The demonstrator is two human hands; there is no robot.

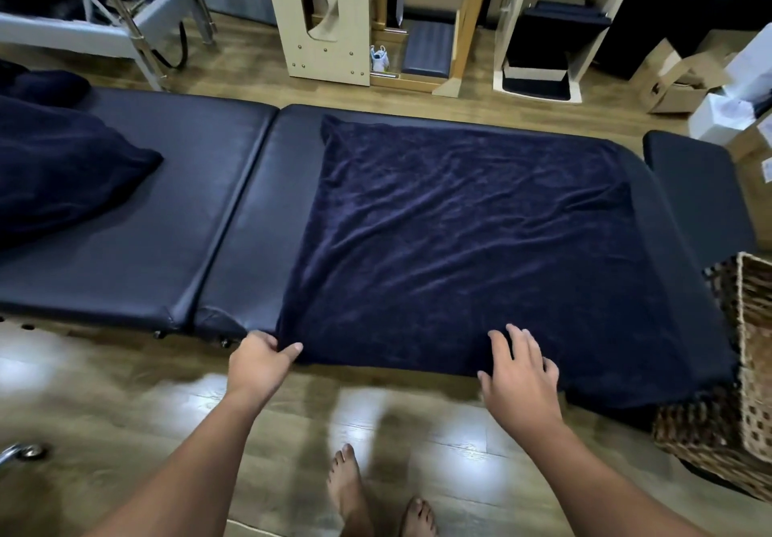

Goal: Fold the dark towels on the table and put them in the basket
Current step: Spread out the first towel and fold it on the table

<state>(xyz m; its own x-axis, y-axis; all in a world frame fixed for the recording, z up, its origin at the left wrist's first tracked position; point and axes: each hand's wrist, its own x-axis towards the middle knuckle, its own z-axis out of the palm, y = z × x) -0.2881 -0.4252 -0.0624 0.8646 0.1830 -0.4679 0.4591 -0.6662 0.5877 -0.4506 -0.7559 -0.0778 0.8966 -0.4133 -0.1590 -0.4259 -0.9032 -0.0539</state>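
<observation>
A dark navy towel point(468, 236) lies spread flat and wrinkled over the right half of the black padded table point(138, 210). My left hand point(261, 363) pinches the towel's near left corner at the table's front edge. My right hand point(520, 373) rests with straight, spread fingers on the towel's near edge, further right. A heap of more dark towels point(58, 177) sits at the table's left end. The woven basket point(743, 390) stands on the floor at the right, by the table's near right corner.
Wooden floor runs in front of and behind the table; my bare feet point(376, 499) stand on it. Behind are wooden equipment frames point(330, 14), a metal-framed bench point(104, 22) and cardboard boxes point(685, 77). A black headrest pad point(693, 185) juts out at the right.
</observation>
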